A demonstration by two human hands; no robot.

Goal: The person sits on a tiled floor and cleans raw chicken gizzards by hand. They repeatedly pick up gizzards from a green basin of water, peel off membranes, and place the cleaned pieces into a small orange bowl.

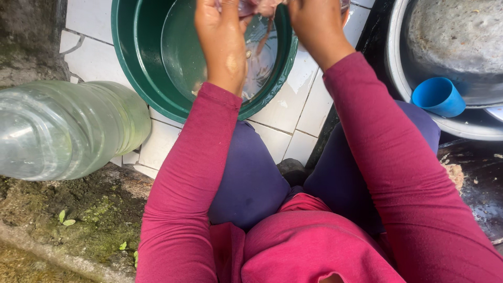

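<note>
Red sleeves [199,173] nearest; left hand [222,39] and right hand [314,26] over green basin [131,57], grips pinching pale meat [259,8].

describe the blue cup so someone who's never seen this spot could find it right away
Start at the big grey metal basin at the far right, beside the white tiled floor. Inside it, against the near rim, lies the small blue cup, tipped on its side. It is the only bright blue thing there; the other basin, the green one under the hands, holds water.
</note>
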